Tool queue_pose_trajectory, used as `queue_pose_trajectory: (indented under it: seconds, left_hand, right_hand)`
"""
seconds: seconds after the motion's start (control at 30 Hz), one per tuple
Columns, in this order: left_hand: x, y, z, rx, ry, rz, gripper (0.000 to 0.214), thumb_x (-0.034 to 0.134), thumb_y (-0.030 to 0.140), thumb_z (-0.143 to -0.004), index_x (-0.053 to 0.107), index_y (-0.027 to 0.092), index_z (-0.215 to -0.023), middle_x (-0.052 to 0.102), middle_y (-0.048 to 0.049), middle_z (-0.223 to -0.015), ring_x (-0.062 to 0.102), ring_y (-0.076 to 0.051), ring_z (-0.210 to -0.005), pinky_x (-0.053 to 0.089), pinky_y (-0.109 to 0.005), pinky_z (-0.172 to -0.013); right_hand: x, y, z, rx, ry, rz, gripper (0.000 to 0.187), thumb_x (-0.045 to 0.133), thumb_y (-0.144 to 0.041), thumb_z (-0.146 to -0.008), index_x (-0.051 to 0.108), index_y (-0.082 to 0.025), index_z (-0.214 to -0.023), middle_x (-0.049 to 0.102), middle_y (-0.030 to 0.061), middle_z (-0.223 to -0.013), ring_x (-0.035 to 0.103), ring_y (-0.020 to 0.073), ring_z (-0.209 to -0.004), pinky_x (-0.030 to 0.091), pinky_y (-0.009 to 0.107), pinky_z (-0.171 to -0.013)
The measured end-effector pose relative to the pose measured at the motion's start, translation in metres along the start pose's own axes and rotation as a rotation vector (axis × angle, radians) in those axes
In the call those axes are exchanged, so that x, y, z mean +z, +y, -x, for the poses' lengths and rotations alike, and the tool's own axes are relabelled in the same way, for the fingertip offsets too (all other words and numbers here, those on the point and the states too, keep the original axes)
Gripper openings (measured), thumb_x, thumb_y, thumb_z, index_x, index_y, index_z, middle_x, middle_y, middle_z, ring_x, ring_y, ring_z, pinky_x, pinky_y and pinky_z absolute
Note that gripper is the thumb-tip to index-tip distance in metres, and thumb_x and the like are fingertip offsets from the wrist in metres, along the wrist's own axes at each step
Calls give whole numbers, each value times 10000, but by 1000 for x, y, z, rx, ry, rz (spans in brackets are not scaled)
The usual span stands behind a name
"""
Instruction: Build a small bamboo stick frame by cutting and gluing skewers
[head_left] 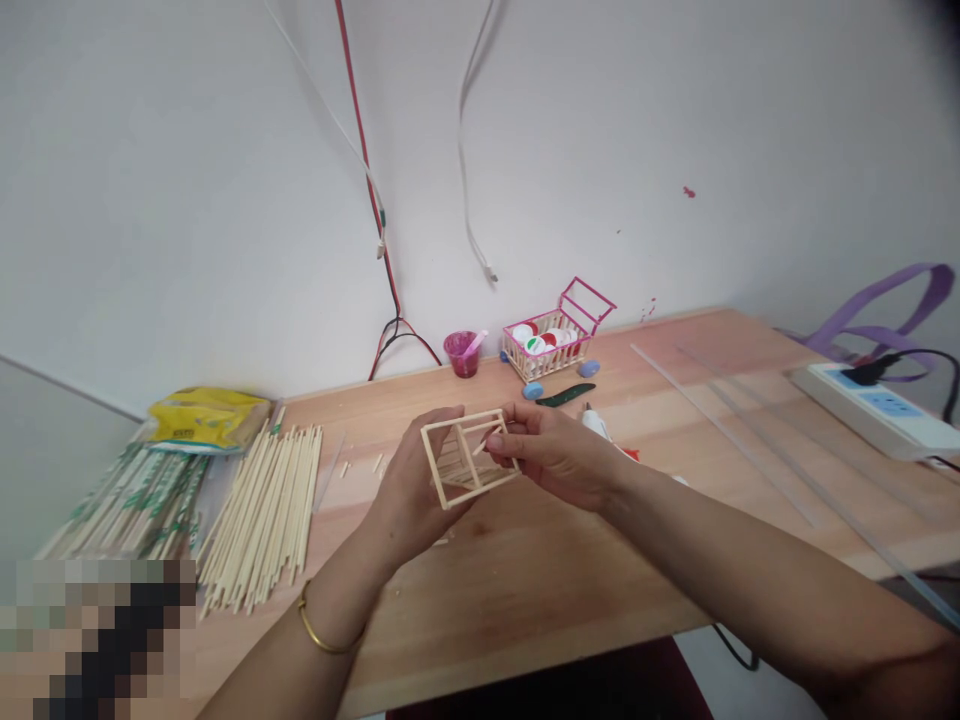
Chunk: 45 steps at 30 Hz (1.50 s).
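Above the wooden table (pixel 525 600), a small box-shaped frame of thin wooden sticks (pixel 459 494) is held tilted, its open side facing me. My left hand (pixel 411 480) wraps round the frame's left and far side, its fingers partly hidden behind it. At the frame's right side, my right hand (pixel 559 450) is closed in a pinch on a short wooden stick (pixel 482 445) by the inner crossbars. Whether that stick touches the crossbars I cannot tell. Just beyond my right hand lies a white glue gun (pixel 598 424), partly covered by the forearm.
Loose chopsticks (pixel 262 510) and wrapped chopsticks (pixel 135 500) lie left, beside a yellow packet (pixel 210 420). Along the wall stand a pink cup (pixel 462 356) and a small stick cart (pixel 551 350) with bottle caps. Clear glue sticks (pixel 727 440) and a power strip (pixel 877 405) lie right.
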<state>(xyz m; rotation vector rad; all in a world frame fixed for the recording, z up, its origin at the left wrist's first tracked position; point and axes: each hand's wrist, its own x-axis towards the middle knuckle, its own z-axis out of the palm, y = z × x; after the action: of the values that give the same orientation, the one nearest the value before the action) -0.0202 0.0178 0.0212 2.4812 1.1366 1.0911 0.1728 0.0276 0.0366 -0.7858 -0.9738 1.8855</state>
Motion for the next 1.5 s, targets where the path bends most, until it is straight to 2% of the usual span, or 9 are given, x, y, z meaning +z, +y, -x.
queue_pose_trajectory:
  seconds: [0.23, 0.4, 0.5, 0.73, 1.0, 1.23, 1.5]
  left_hand:
    - [6, -5, 2, 52, 69, -51, 651, 698, 316, -743, 377, 270, -1307, 537, -125, -1232, 558, -325, -1132, 511, -523, -916]
    - [11, -7, 3, -25, 111, -38, 653, 707, 355, -722, 411, 248, -1294, 541, -125, -1219, 553, -338, -1131, 499, -534, -916]
    - [13, -7, 4, -45, 118, -50, 644, 702, 363, -725, 416, 227, -1286, 542, -135, -1198, 553, -351, -1120, 499, -541, -908]
    - [12, -3, 3, 14, 119, -87, 666, 693, 348, -740, 359, 273, -1312, 531, -135, -1188, 561, -343, -1101, 515, -544, -873]
    - [12, -3, 2, 51, 160, -155, 660, 704, 355, -735, 382, 226, -1296, 549, -140, -1150, 590, -306, -1052, 543, -498, -829]
    - [14, -4, 2, 86, 175, -121, 666, 710, 311, -732, 386, 222, -1307, 556, -144, -1171, 577, -305, -1075, 526, -504, -852]
    - [12, -3, 2, 43, 126, -110, 673, 679, 321, -751, 335, 282, -1328, 532, -140, -1184, 561, -345, -1096, 510, -553, -873]
  right_hand:
    - [1, 6, 0, 12, 23, -74, 329, 837, -216, -588, 580, -170, -789, 651, -15, -755, 600, 125, -752, 428, 284, -756]
    - [4, 10, 0, -16, 51, -116, 389, 825, -211, -621, 575, -177, -916, 670, -12, -786, 608, 118, -743, 434, 291, -782]
    - [6, 11, 1, -42, 87, -126, 459, 837, -191, -591, 560, -182, -956, 678, -13, -795, 618, 126, -754, 439, 292, -787]
    - [4, 11, 0, -86, 110, -89, 504, 847, -165, -555, 551, -194, -962, 688, -5, -836, 638, 146, -784, 450, 318, -816]
    - [8, 11, 1, -49, 98, -139, 433, 844, -230, -591, 570, -178, -922, 684, 3, -818, 638, 142, -766, 457, 311, -796]
    - [9, 11, 1, -55, 99, -154, 418, 845, -218, -595, 570, -177, -907, 682, -2, -812, 629, 133, -766, 454, 298, -790]
    - [8, 11, 1, -66, 125, -140, 438, 854, -201, -563, 566, -187, -893, 666, -25, -763, 620, 130, -743, 445, 289, -759]
